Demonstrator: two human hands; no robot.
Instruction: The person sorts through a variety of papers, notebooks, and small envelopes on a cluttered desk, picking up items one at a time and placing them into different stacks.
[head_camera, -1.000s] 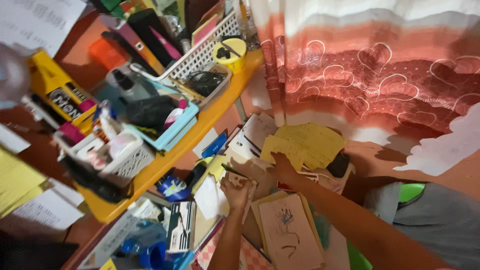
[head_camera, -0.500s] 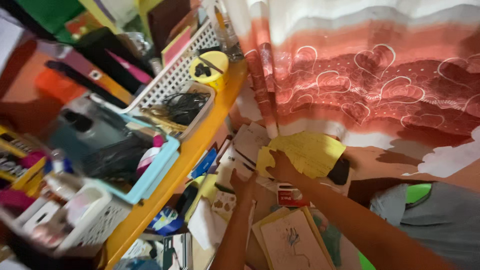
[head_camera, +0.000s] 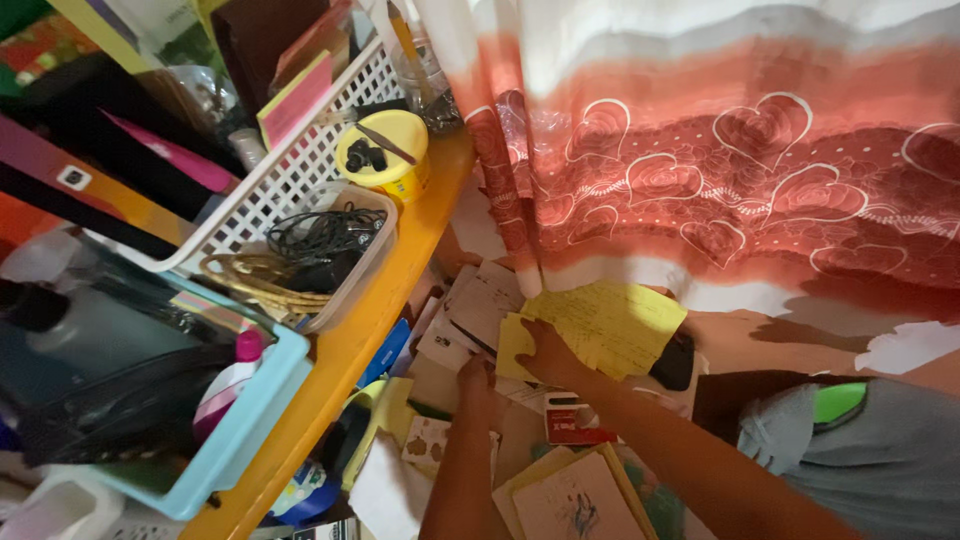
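Yellow papers (head_camera: 610, 325) under the flat right hand (head_camera: 548, 352); left hand (head_camera: 477, 378) beside.

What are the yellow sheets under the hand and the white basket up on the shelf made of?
The yellow sheets look like thin matte paper: they lie flat, with bent corners and faint writing. The right hand rests on them. The white basket looks like hard, slightly shiny plastic, moulded as an open grid.

Pretty cluttered from where I'm watching: orange tabletop (head_camera: 400, 270) carrying a white basket (head_camera: 300, 170), a yellow tub (head_camera: 385, 160), a clear box of tangled cables (head_camera: 325, 245) and a light blue bin (head_camera: 260, 400). Heart-patterned curtain (head_camera: 760, 160) hangs right beside it.
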